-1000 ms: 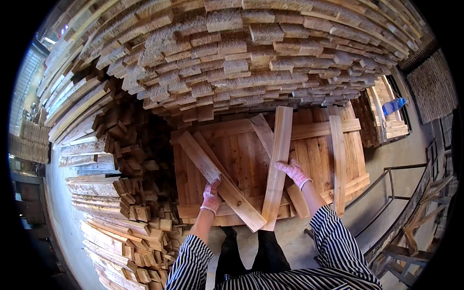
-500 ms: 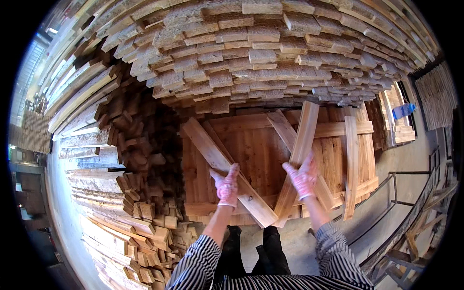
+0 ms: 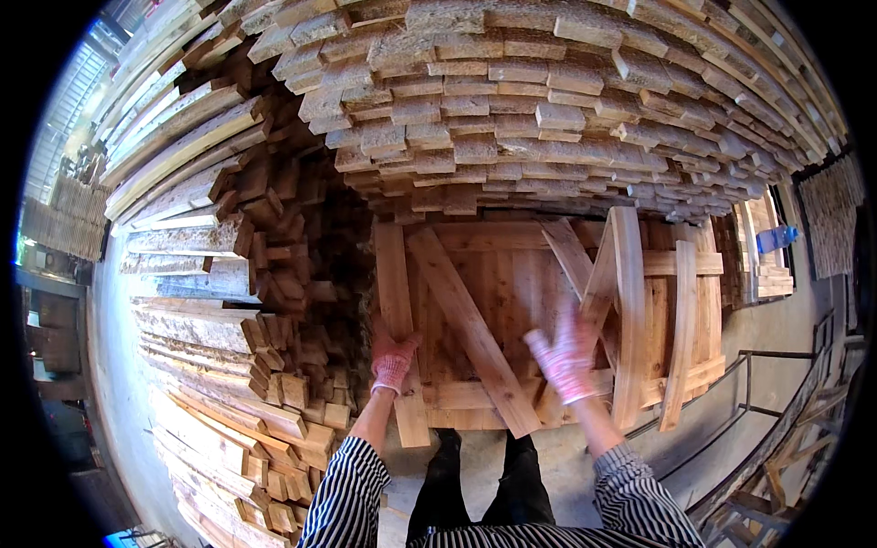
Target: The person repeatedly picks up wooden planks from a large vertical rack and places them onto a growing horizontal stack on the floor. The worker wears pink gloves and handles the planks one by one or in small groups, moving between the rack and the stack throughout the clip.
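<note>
A wooden panel of joined boards (image 3: 502,274) lies before me with cross-rails along its far and near sides. My left hand (image 3: 394,363), in a pink-and-white glove, is closed around a plank (image 3: 393,283) at the panel's left end. To its right, a slanted brace board (image 3: 475,329) rests on the panel. My right hand (image 3: 565,365), gloved alike, is held with fingers apart and slightly blurred over the panel, gripping nothing. Right of it stands a plank (image 3: 628,320) running front to back. Another slanted board (image 3: 568,256) is partly hidden behind it, and a further plank (image 3: 678,333) lies beyond.
A tall stack of rough planks (image 3: 512,100) rises behind the panel. More stacked lumber (image 3: 196,329) fills the left side. Metal frame rails (image 3: 776,354) stand at the right. A blue bottle (image 3: 776,239) rests on wood at the far right.
My left hand has swung its plank from a slant to nearly straight at the panel's left end. The right plank has moved rightward and straightened, and my right hand has let go of it.
</note>
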`<state>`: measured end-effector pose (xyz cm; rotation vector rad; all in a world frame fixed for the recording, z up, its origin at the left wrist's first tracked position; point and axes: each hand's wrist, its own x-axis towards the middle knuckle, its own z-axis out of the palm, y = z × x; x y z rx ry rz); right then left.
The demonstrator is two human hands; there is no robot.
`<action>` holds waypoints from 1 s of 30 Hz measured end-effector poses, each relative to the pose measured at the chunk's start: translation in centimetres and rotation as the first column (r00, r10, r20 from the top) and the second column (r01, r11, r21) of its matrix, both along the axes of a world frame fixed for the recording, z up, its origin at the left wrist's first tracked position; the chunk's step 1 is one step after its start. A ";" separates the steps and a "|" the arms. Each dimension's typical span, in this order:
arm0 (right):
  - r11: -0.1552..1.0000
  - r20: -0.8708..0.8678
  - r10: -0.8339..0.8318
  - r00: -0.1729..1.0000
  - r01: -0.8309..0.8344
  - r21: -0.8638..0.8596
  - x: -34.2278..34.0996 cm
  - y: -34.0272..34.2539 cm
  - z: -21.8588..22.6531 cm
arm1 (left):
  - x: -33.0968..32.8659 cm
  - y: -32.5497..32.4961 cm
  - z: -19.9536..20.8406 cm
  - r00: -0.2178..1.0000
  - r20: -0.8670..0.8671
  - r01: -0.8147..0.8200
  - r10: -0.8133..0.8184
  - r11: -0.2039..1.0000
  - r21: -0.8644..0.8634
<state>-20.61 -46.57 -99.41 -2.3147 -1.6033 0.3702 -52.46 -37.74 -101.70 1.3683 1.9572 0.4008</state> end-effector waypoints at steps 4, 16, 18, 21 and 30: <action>0.931 -0.251 0.199 0.947 -0.263 -0.253 -10.2 2.3 -0.1 | -2.8 2.7 -1.6 0.960 0.261 0.083 -0.097 0.994 0.065; 0.983 -0.170 0.153 0.974 -0.132 0.126 -17.5 3.2 -5.0 | -4.9 3.4 -6.0 0.983 -0.028 0.180 -0.181 0.984 -0.012; 0.994 0.046 0.094 0.994 -0.097 0.058 -12.9 2.5 -2.5 | -7.3 2.6 -8.8 0.984 -0.114 0.145 -0.137 0.988 0.058; 0.970 0.419 -0.238 0.876 0.239 0.049 -0.8 3.0 0.7 | -6.9 3.6 -7.3 0.989 -0.030 0.148 -0.147 0.987 0.058; 0.931 0.034 -0.364 0.931 0.362 0.047 18.0 -2.3 -4.6 | -3.8 6.1 -4.1 0.966 0.067 0.246 -0.251 0.966 0.077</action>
